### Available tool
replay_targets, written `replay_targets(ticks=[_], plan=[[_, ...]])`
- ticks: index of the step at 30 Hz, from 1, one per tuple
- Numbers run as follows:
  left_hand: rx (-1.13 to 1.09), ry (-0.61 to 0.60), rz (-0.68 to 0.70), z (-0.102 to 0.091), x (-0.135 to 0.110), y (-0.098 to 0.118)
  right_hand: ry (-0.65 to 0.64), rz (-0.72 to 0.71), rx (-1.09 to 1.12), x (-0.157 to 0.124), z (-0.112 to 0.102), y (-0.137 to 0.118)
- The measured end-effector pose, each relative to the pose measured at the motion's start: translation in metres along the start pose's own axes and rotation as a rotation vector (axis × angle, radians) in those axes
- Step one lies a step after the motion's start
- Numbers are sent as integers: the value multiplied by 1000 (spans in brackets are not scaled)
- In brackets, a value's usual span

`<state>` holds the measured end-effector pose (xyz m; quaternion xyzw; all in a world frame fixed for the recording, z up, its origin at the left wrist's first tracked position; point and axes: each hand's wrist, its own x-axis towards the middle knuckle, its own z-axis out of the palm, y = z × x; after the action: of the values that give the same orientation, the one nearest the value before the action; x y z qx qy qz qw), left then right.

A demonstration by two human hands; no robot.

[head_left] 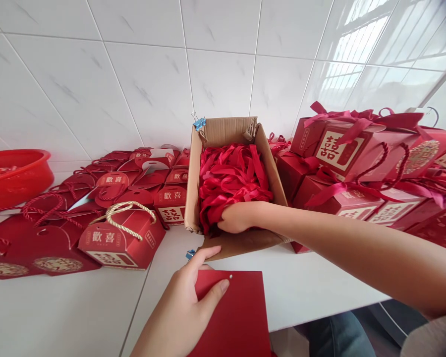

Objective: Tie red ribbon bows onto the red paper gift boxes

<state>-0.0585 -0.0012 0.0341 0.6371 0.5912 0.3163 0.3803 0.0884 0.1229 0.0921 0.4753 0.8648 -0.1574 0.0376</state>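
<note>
My left hand [188, 297] grips a red card [238, 312] at its upper left, the thumb lying on its face near a small punched hole. Below the hand the card runs out of the picture. My right hand [238, 216] reaches into an open cardboard box [278, 186], at the near end of a heap of red ribbons [232, 168]. Its fingers curl down among the ribbons, and their tips are hidden, so what they pinch cannot be seen. The box's front flap [241, 244] hangs outward between my two hands.
Red gift boxes with rope handles [122, 238] crowd the left of the white table [78, 307]. Ribbon-tied red boxes [353, 148] are stacked on the right. A red plastic basin [18, 173] stands far left. A blue binder clip [199, 123] grips the cardboard box's back corner. A tiled wall [148, 84] rises behind.
</note>
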Motion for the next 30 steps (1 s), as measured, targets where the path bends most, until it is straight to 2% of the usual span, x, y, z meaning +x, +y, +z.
replay_targets(ticks=[4,7,9,10,11,14,17,21,25,27,30], plan=[[9,-6,-17,-1,0,-1,-54,-40,-76,-31,-1,-7],[10,-30,-1,-3,3,-2,41,-34,-107,-61,5,-9],[8,-76,29,-4,6,-2,132,-18,-126,-77,18,-6],[5,-99,39,-4,7,-1,196,-15,-135,-83,26,-2],[1,-110,42,-4,8,0,330,-42,-138,-87,35,2],[-25,-58,33,-3,11,6,719,-225,-112,-88,57,18],[-49,32,60,-1,15,12,925,-336,21,-79,61,32],[-117,79,106,-3,27,27,1106,-196,168,-64,41,45],[-250,91,106,-11,32,51,1402,-43,366,-50,5,50],[-248,125,123,-13,31,61,1553,-47,475,-48,-15,46],[-149,141,172,-10,31,69,1770,-196,738,-56,-39,32]])
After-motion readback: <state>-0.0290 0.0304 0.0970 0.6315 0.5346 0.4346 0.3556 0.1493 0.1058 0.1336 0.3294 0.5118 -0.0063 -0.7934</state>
